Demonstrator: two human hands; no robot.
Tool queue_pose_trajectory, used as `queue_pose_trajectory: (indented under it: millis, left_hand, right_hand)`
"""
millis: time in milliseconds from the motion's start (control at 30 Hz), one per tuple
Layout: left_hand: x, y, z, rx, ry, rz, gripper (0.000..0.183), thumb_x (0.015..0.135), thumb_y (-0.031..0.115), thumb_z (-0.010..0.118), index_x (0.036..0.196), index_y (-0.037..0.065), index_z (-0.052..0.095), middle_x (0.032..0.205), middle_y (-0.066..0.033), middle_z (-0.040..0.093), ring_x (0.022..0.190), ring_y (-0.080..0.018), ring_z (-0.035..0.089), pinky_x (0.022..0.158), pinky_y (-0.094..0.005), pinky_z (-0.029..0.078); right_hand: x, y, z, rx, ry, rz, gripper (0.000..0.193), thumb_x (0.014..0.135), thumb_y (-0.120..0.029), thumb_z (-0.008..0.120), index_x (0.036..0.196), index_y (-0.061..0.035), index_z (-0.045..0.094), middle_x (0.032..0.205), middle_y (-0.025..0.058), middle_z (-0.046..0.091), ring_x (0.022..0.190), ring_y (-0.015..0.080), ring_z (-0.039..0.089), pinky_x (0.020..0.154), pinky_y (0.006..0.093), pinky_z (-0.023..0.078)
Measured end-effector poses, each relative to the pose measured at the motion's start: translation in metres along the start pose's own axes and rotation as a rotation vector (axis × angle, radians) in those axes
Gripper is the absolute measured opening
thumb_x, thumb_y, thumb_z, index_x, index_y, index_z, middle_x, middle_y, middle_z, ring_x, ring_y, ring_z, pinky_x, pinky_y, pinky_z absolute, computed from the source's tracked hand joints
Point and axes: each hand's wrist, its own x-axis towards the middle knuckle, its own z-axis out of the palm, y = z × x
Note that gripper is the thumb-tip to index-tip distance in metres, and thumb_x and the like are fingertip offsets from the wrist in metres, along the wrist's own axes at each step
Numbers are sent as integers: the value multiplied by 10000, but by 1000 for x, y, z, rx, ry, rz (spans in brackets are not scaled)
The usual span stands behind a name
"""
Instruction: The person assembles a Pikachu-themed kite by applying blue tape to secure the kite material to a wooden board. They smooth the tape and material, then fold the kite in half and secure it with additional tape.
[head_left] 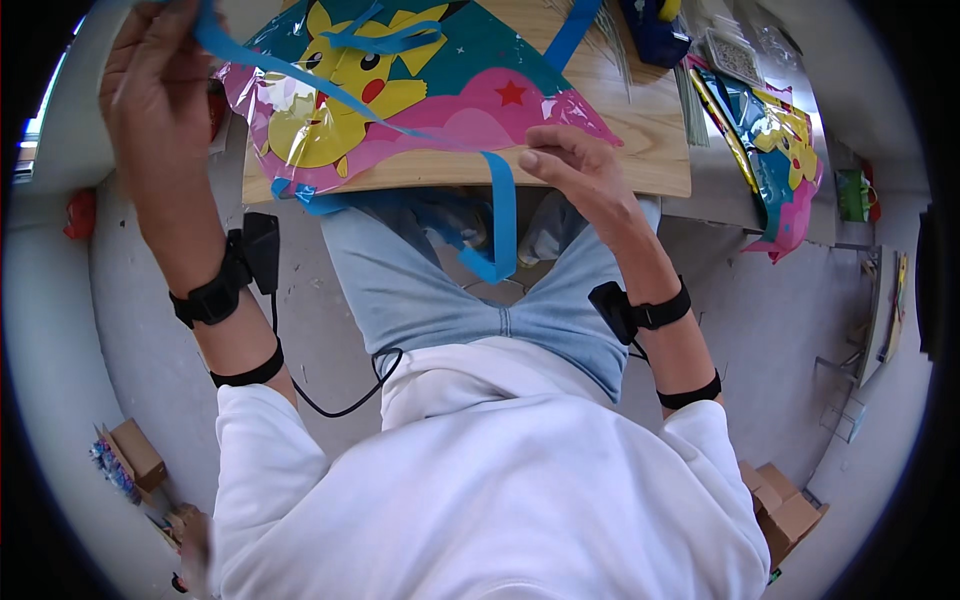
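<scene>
The left hand is raised, pinching blue ribbon.

Head view: left fisheye, pitched steeply down.
Worn on the person's head; looks over the white shirt, close below, toward the table; wall bends along the rim.

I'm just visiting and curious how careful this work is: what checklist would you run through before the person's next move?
1. Left hand's grip on the blue ribbon: ok, it looks pinched at the fingers.
2. Right hand's grip on the ribbon: cannot tell; the fingertips are right beside it.
3. Ribbon pulled straight: not ok; a length hangs bent past the near table edge.
4. Printed sheet supported by the wooden table: ok.
5. Second printed sheet apart from the first: ok, off to the right.
</scene>
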Motion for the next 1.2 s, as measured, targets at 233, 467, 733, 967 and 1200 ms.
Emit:
queue_pose_trajectory:
  millis: [233,467,733,967,1200]
  left_hand:
    - [-101,-43,136,-130,-383,-429,59,875,73,725,889,44,675,768,4,670,679,-52,632,607,-200,523]
    - [-129,-66,150,-323,-353,-830,86,880,108,731,869,69,655,752,-10,661,604,-71,626,592,-193,521]
    - [-127,-91,169,-434,-285,-1096,93,897,133,709,855,94,635,733,-29,659,588,-91,618,562,-198,502]
    - [-127,-113,172,-494,-313,-1176,73,931,129,654,930,59,633,813,-58,672,669,-119,646,620,-234,532]
    - [-131,-126,173,-796,-364,-1111,199,937,56,585,1129,7,604,1022,-109,670,862,-174,670,806,-289,559]
  right_hand:
    - [-24,-32,36,76,85,-339,459,797,-158,817,1192,8,652,979,65,684,924,128,651,828,264,533]
    - [-49,-13,28,252,182,-37,134,850,-41,727,967,20,704,796,13,679,660,53,568,611,204,462]
    - [-48,17,6,545,208,188,70,872,-58,730,900,1,706,757,-7,668,622,47,560,553,205,422]
    - [-39,37,-13,729,141,317,69,870,-60,733,924,-23,712,787,4,681,649,59,591,582,214,454]
    - [-34,37,-15,784,96,314,67,889,-61,704,931,-9,704,799,24,682,662,85,605,610,231,482]
